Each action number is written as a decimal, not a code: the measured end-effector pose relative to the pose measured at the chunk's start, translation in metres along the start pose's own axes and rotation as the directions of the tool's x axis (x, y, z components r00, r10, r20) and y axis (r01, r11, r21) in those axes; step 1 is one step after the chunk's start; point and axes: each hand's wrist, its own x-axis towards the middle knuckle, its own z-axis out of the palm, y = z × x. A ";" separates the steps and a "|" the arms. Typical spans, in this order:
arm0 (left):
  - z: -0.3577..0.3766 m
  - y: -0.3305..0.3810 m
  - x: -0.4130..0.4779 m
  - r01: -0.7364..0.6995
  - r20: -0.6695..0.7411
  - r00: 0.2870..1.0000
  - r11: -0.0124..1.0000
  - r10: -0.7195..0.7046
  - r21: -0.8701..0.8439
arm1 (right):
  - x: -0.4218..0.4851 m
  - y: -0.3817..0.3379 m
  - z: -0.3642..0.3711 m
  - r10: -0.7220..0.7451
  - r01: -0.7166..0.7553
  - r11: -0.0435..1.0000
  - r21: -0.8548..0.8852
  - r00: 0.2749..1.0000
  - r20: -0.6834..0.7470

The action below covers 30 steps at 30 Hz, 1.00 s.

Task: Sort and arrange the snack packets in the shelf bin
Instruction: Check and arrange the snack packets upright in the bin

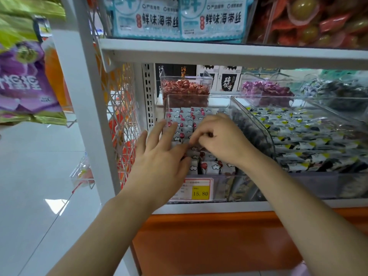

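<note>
A clear plastic shelf bin (169,102) holds several small white snack packets (211,167) printed with red fruit and clouds, some standing in rows at the back, others loose at the front. My left hand (159,156) lies flat with straight fingers spread over the packets on the bin's left side. My right hand (221,139) is in the bin's middle, its fingers curled and pinching a packet among the stack. Both hands hide much of the bin's centre.
To the right stands a bin of black, white and yellow packets (298,136). Behind are bins of red candies (185,90) and purple candies (266,90). A yellow price tag (200,193) hangs on the front. A wire side rack (121,120) borders the left, and a shelf (219,50) hangs overhead.
</note>
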 end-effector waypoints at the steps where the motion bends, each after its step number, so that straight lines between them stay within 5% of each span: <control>1: 0.000 0.000 0.000 0.005 0.010 1.000 1.000 -0.005 0.012 | 0.002 0.000 0.000 0.007 -0.006 1.000 0.011 1.000 -0.028; 11: 0.001 -0.002 0.002 0.017 0.056 0.998 0.999 -0.019 0.032 | 0.015 0.004 0.011 -0.057 0.073 0.934 -0.351 0.997 0.056; 20: -0.001 -0.003 0.003 0.041 0.013 0.999 0.997 -0.040 -0.062 | 0.004 -0.006 -0.015 0.012 0.073 0.971 0.228 0.936 -0.351; 27: -0.006 -0.002 0.004 0.071 -0.117 0.990 0.991 -0.084 -0.110 | -0.019 0.001 -0.029 0.216 0.002 0.902 0.432 0.864 -0.454; 30: -0.010 0.000 0.005 0.087 -0.177 0.977 0.984 -0.114 -0.158 | -0.029 0.005 -0.032 0.360 -0.028 0.783 0.621 0.835 -0.417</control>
